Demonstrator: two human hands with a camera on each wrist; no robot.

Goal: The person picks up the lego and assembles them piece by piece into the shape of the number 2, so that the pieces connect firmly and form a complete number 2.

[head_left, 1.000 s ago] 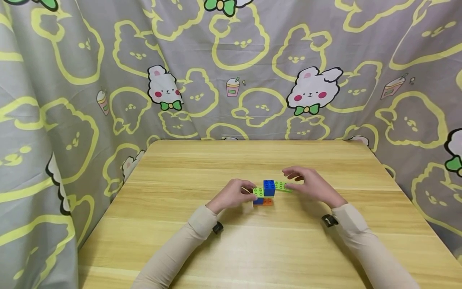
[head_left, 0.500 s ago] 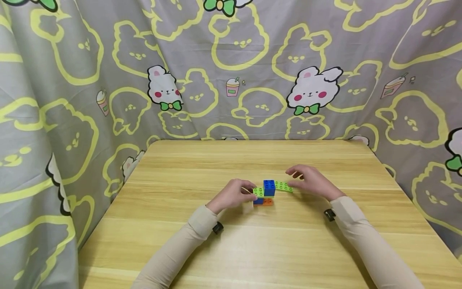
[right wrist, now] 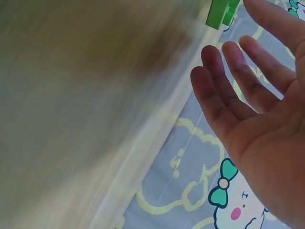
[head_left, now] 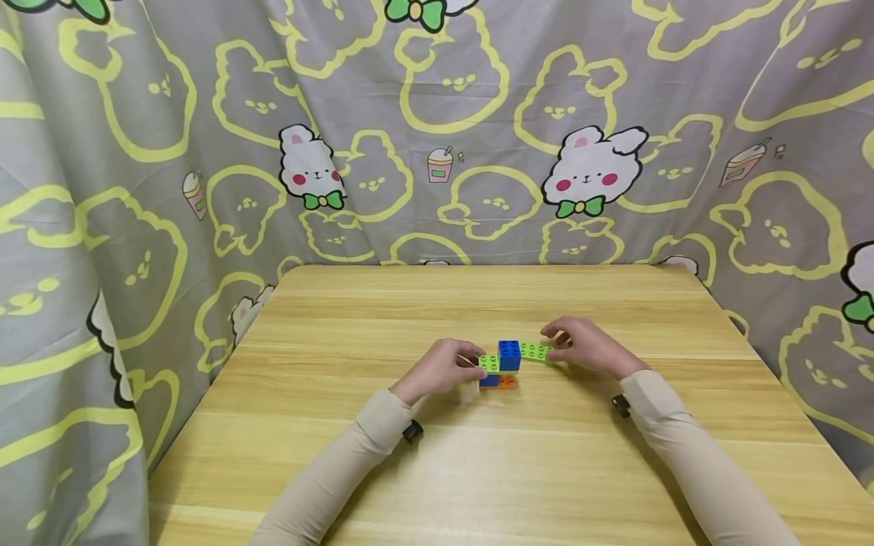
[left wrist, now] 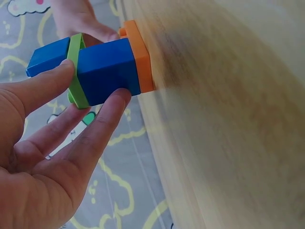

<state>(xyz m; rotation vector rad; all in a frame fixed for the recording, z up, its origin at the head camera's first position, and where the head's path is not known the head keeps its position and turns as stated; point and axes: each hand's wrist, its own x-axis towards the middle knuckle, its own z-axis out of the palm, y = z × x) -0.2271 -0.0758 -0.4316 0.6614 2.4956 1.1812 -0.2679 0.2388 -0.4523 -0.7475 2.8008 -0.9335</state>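
Observation:
A small stack of toy building bricks stands on the table: an orange plate (left wrist: 138, 57) at the bottom, a blue brick (left wrist: 108, 70) on it, then a light green plate (head_left: 488, 363) and a second blue brick (head_left: 508, 355) on top. My left hand (head_left: 444, 369) holds the stack from its left side, with thumb and fingers against the green plate and lower blue brick. Behind and right of the stack extends another green plate (head_left: 536, 351). At its right end is my right hand (head_left: 590, 346), fingers loosely bent and apart; whether the thumb touches the plate I cannot tell.
The wooden table (head_left: 437, 470) extends around the bricks on all sides. A grey curtain (head_left: 382, 152) with yellow outlines and cartoon animals hangs along its back and both sides.
My right hand has shifted slightly to the right, then a little down and nearer. The left hand and the bricks stay in place.

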